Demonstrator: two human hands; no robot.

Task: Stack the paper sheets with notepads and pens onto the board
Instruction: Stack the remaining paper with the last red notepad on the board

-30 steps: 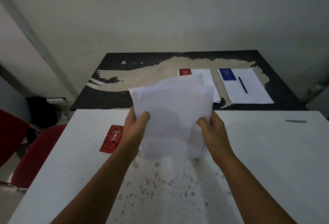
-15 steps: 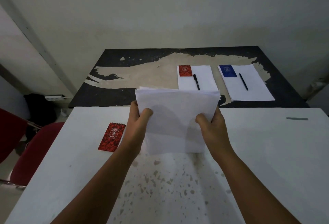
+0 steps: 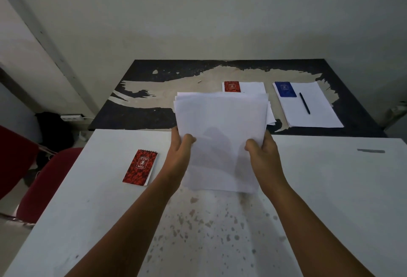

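a red notepad (image 3: 140,167) lies on the white table (image 3: 330,188); two paper stacks on the dark board (image 3: 176,113).

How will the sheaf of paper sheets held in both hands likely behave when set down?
Probably floppy: the paper sheets are thin enough that finger shadows show through. Likely to fan or slide apart, since their top edges already sit offset. Light, judging by the left hand and right hand merely pinching the side edges.

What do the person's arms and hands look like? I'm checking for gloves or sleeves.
Left hand and right hand are bare: no gloves, rings, watch or bands show. Both forearms are uncovered down to the frame's bottom edge; no sleeve is in view.
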